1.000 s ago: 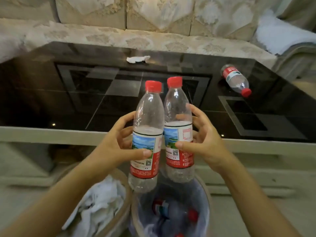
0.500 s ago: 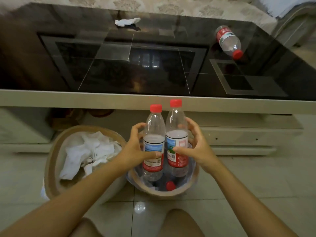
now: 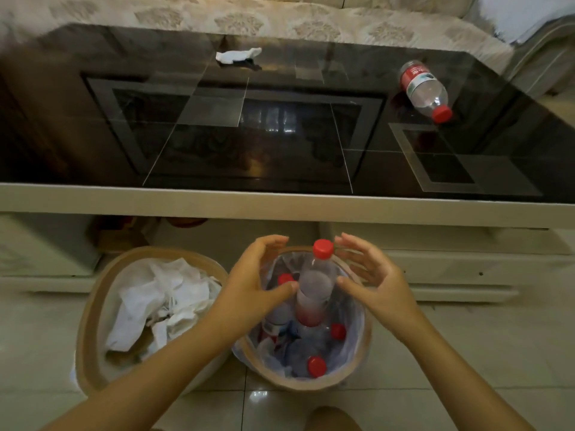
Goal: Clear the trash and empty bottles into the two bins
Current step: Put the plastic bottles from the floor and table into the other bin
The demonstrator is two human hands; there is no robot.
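body: person, two arms in head view | left grip (image 3: 252, 293): bare, no glove, ring or watch | right grip (image 3: 378, 283): bare, same | forearms: no sleeves to frame edge | bare knee (image 3: 331, 419) at bottom edge

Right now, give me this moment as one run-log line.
left hand: open | right hand: open | two bottles: in lined bin | on table: bottle, tissue
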